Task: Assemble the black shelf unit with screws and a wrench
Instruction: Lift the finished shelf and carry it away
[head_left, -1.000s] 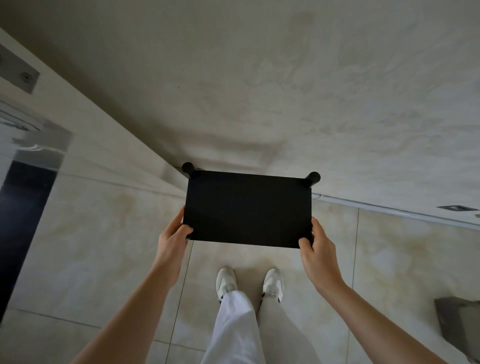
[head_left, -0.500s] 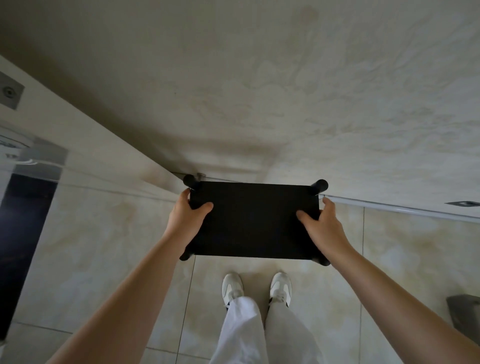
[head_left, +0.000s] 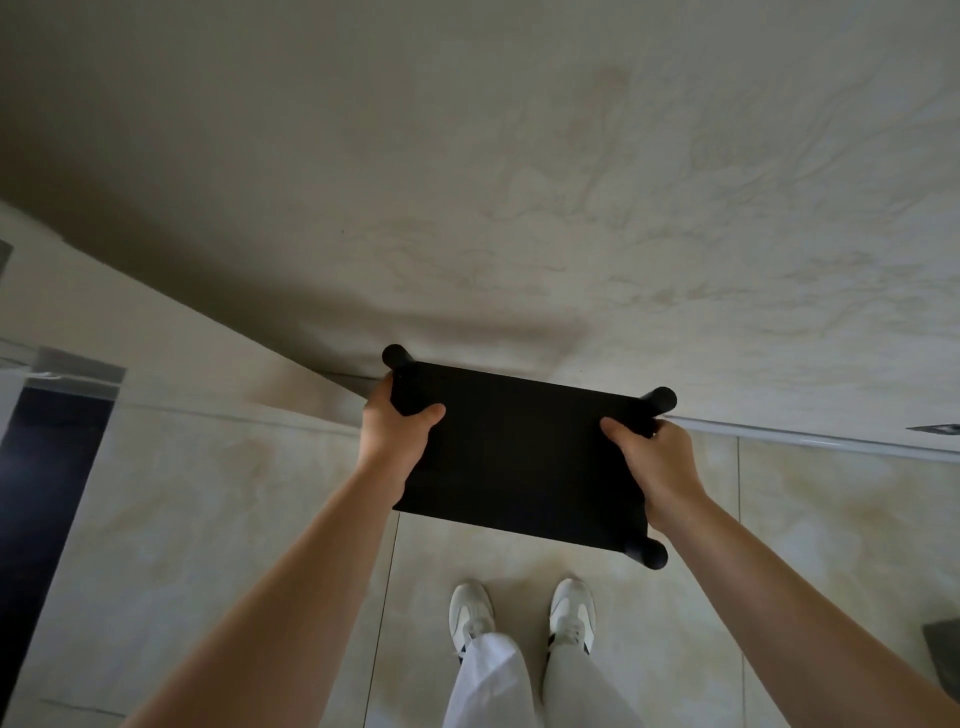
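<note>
Head view: both hands (head_left: 395, 441) on black shelf unit (head_left: 519, 457)

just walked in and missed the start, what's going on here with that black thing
A person stands on a tiled floor by a wall, holding a black shelf unit in both hands. The left hand grips its left edge near the far corner, thumb on top; the right hand grips the right edge the same way. Round black post ends stick out at three corners. The panel looks tilted. No screws or wrench are in view.
</note>
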